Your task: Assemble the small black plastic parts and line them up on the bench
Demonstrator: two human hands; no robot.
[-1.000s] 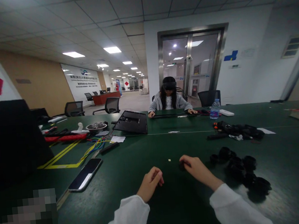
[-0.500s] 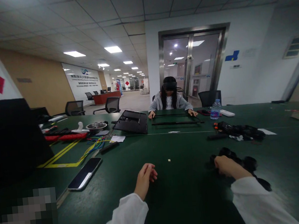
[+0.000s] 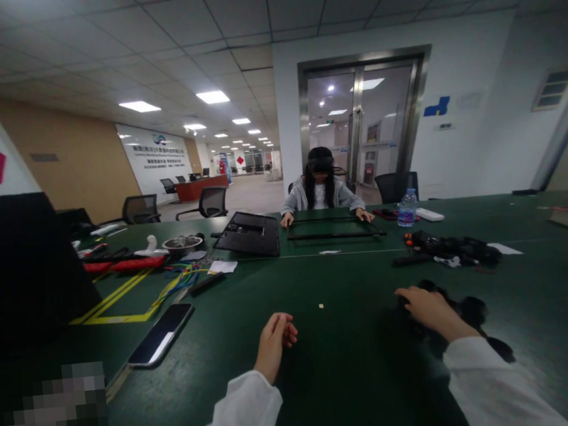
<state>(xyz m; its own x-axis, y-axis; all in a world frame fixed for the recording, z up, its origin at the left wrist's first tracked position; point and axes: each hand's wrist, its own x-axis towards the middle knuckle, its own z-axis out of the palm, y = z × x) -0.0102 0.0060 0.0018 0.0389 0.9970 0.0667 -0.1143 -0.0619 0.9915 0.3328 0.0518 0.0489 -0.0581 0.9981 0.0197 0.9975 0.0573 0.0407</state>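
My left hand (image 3: 275, 344) rests on the green table, thumb near the curled fingers, with nothing visible in it. A small pale square piece (image 3: 321, 306) lies to its right, apart from it. On the right side, my right hand (image 3: 428, 309) is over a cluster of black rounded parts (image 3: 473, 310), its fingers stretched out to the left. The hand covers some of these parts, and their exact kind is too dark to make out. Whether the fingertips touch them is unclear.
A phone (image 3: 161, 335) lies at left beside wires (image 3: 182, 279) and a metal bowl (image 3: 182, 244). Ahead are a black panel (image 3: 248, 235) and a black frame (image 3: 336, 235) held by a person opposite. A water bottle (image 3: 407, 208) and black parts (image 3: 461, 246) are at right.
My right hand's fingers have stretched out and risen slightly from their bent position on the black parts. My left hand stays almost where it was. The view has shifted a little.
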